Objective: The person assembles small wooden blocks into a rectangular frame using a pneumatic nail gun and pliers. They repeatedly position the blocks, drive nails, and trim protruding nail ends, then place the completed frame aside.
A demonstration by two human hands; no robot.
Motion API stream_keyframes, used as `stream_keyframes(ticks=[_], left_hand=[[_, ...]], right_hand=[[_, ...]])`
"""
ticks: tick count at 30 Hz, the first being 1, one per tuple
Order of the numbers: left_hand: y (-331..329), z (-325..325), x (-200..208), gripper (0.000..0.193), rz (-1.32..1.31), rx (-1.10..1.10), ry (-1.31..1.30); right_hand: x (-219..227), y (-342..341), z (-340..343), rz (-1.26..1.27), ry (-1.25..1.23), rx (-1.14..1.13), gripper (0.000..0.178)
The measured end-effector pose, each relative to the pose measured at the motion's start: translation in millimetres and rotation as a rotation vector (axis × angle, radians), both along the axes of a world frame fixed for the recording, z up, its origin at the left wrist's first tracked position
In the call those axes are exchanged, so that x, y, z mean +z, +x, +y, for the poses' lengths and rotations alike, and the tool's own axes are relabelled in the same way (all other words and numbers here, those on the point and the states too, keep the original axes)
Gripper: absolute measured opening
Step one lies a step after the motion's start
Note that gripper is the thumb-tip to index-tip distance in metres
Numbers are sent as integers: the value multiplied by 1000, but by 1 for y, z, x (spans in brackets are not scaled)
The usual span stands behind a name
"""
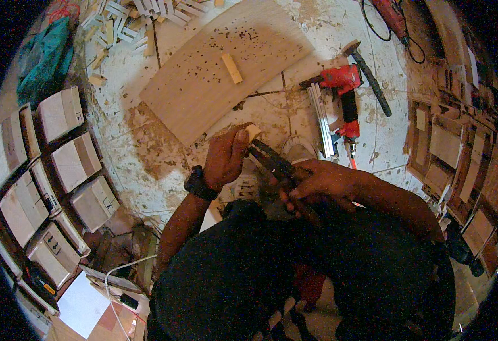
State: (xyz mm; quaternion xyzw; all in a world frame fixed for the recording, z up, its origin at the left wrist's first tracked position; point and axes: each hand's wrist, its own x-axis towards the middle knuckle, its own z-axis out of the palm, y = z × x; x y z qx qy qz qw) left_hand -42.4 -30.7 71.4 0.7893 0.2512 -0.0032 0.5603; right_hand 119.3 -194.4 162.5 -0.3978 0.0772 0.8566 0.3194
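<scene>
My left hand (226, 158), with a dark watch on its wrist, pinches a small pale wood block (253, 132) between thumb and fingers. My right hand (323, 183) is wrapped round the handles of dark pliers (274, 161). The jaws point up and left, right beside the block; whether they grip it I cannot tell. Beyond my hands lies a flat brown wooden board (186, 105), scattered with small dark bits. A single short wood strip (232, 68) rests on it.
Right of the board lie a red nail gun (340, 79) and a hammer (371, 79). A red corded power tool (391, 20) is farther back. Wood offcuts (146, 11) are heaped at the far left. Stacked pale wooden pieces (70, 159) line the left; more wood (448, 136) stands at right.
</scene>
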Motion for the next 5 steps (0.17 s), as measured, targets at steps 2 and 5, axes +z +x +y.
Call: stream_keyframes(ticks=[2,5], left_hand=[[0,4,3,43,-91,-57,162],[0,7,7,43,-89,-81,136]], right_hand=[[1,0,1,-26,2,16,44],[4,1,3,-147,49,85,46]])
